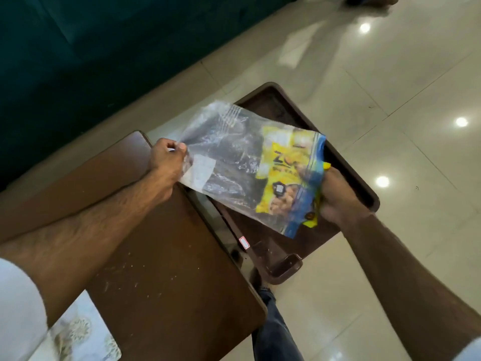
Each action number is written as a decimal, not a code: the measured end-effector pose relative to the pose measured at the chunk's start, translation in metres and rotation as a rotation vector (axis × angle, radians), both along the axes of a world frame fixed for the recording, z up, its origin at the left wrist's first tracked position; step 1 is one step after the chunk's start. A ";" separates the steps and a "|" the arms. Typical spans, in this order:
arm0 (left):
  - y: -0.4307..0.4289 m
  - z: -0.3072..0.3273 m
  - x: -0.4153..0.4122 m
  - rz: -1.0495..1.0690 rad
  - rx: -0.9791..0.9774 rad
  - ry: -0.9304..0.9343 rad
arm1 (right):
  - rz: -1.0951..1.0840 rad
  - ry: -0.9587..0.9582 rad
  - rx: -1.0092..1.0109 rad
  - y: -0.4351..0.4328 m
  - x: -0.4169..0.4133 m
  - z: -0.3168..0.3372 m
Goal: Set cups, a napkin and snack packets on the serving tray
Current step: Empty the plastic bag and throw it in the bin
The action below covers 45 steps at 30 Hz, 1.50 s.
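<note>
Early stage: serving tray (364, 188) apparently bare, no cups or napkin visible. Left hand (166, 157) pinching clear bag (229, 152); right hand (338, 201) closed around snack packet (283, 175) at bag mouth.

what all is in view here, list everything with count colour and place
clear plastic bag: one, transparent, held over the tray
snack packet: one, yellow and blue, inside the bag's right end
serving tray: one, dark brown, under the bag
wooden table: one, brown, lower left
patterned mat: one, white, bottom left
sofa: one, dark teal, upper left
tiled floor: cream, glossy, right side
left hand: pinching the bag's left edge
right hand: gripping the bag's right end
</note>
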<state>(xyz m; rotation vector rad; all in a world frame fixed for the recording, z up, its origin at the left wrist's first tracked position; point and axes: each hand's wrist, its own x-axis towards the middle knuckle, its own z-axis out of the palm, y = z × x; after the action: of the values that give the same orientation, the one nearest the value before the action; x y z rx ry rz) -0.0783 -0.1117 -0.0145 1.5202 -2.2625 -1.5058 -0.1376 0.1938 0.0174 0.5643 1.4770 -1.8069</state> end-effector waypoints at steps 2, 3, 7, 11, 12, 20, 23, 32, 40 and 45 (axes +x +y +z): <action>-0.010 0.002 0.009 0.013 -0.058 0.007 | -0.025 -0.020 0.067 0.022 0.004 -0.013; -0.015 0.004 0.014 0.033 -0.081 0.010 | -0.053 -0.021 0.125 0.032 0.008 -0.016; -0.026 0.010 0.033 0.154 -0.113 -0.004 | -0.024 0.119 0.478 0.055 0.027 -0.034; -0.016 0.020 0.057 0.302 0.298 0.141 | 0.105 0.456 0.884 0.043 0.040 -0.026; -0.010 0.023 0.066 0.321 0.417 0.188 | 0.118 0.598 0.969 0.035 0.041 -0.020; 0.060 0.016 0.112 0.164 0.747 0.111 | 0.633 1.054 0.815 -0.065 -0.029 0.004; 0.073 0.014 0.110 0.087 0.765 0.073 | 0.985 0.896 0.834 -0.103 -0.061 -0.008; 0.050 0.014 0.091 0.360 0.690 0.246 | 0.910 0.762 0.698 -0.131 -0.099 -0.014; -0.005 0.069 0.096 0.482 0.654 0.405 | 0.654 0.909 0.445 -0.143 -0.081 0.046; -0.047 0.139 0.112 0.492 0.589 0.505 | 0.647 0.859 0.209 -0.162 -0.054 0.118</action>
<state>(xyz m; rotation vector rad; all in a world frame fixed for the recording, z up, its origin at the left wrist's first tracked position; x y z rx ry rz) 0.0340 -0.1586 0.1242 1.4130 -1.1236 -2.1526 -0.1912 0.0315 0.1350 -0.6471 2.0884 -1.4024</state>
